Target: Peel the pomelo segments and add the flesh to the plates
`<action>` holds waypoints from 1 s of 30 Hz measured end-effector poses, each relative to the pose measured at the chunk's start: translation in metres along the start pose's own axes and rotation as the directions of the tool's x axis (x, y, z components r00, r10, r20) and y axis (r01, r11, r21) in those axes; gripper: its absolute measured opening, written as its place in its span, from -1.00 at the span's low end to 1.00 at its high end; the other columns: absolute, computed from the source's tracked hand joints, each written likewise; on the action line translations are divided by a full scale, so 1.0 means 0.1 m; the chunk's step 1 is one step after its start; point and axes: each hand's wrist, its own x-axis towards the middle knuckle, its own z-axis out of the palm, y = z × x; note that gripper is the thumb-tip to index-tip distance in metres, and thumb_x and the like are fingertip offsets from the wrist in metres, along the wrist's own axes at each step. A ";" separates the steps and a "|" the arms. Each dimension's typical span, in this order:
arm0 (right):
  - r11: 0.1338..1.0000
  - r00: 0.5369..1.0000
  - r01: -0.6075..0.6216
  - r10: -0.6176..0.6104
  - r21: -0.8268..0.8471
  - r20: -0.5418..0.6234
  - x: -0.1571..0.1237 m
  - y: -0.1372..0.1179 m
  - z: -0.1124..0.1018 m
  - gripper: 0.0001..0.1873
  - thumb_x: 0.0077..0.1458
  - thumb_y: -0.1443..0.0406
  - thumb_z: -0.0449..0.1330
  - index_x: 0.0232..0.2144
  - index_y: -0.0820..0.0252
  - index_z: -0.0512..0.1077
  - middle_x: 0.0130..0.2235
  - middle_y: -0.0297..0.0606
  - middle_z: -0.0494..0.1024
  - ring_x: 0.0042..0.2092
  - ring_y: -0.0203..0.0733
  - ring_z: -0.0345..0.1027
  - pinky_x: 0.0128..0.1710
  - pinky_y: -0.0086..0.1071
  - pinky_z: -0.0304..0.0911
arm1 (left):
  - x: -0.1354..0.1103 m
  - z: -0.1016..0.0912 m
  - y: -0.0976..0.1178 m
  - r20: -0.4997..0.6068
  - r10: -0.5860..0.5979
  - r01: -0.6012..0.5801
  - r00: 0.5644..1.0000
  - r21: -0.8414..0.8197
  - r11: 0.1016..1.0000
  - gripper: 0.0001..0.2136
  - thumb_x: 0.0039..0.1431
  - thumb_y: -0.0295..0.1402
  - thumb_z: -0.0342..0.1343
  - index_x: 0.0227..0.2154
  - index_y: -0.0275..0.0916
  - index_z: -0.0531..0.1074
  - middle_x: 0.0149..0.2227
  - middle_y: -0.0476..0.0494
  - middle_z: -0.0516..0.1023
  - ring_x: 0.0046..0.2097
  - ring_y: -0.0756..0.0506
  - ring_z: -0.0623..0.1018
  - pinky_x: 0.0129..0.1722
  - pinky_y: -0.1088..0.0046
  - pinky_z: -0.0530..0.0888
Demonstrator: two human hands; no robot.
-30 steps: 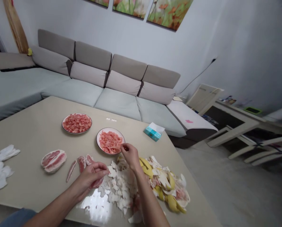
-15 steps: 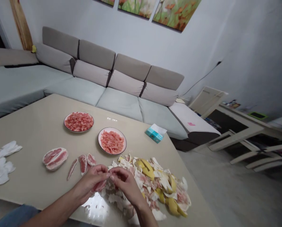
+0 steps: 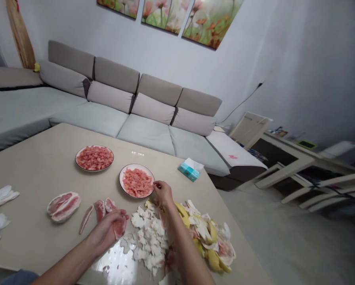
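Head-worn view from the person's own position, facing forward and down: close above the left hand (image 3: 105,231) and right hand (image 3: 163,194) at the table (image 3: 41,158), with the sofa (image 3: 144,138) farther off beyond.

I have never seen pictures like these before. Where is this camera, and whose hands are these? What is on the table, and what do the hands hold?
A person wears the camera on their head, so you see their own hands from above. On the table are a far plate and a near plate, both with pink fruit pieces, and piles of white pith and yellow peel. The left hand holds a pink fruit segment. The right hand is at the near plate's edge; I cannot tell if it holds anything.
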 end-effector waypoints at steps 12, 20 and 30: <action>0.990 0.989 0.096 -0.107 0.106 0.098 -1.03 -0.51 -0.21 -0.74 0.09 0.17 0.19 -0.24 0.17 0.56 -0.38 -0.26 0.58 -0.42 -0.21 0.40 -0.39 -0.36 0.31 | -0.26 0.14 0.06 0.319 0.059 -0.086 0.946 0.070 0.994 -0.68 -0.08 -0.61 0.25 -0.21 -0.24 0.46 -0.03 -0.28 0.51 0.03 -0.17 0.50 0.10 0.27 0.33; 0.943 0.977 -0.045 -0.027 0.330 0.210 -1.80 -0.72 0.09 -0.68 0.06 0.18 0.27 -0.11 0.12 0.47 -0.23 -0.24 0.51 -0.32 -0.21 0.33 -0.31 -0.38 0.26 | -0.49 0.29 0.08 0.422 0.103 -0.211 0.901 0.217 0.953 -0.61 0.05 -0.45 0.23 -0.03 -0.09 0.39 0.24 -0.23 0.27 0.28 -0.19 0.21 0.18 0.24 0.23; 0.851 0.974 -0.145 0.034 0.505 0.222 -1.81 -0.66 0.18 -0.73 0.03 0.10 0.29 -0.39 0.20 0.45 -0.47 -0.36 0.45 -0.44 -0.30 0.25 -0.45 -0.47 0.15 | -0.37 0.21 0.01 0.351 0.128 -0.278 0.927 0.418 0.865 -0.62 -0.01 -0.35 0.31 -0.09 -0.15 0.43 -0.12 -0.19 0.51 -0.07 -0.13 0.50 -0.07 0.36 0.40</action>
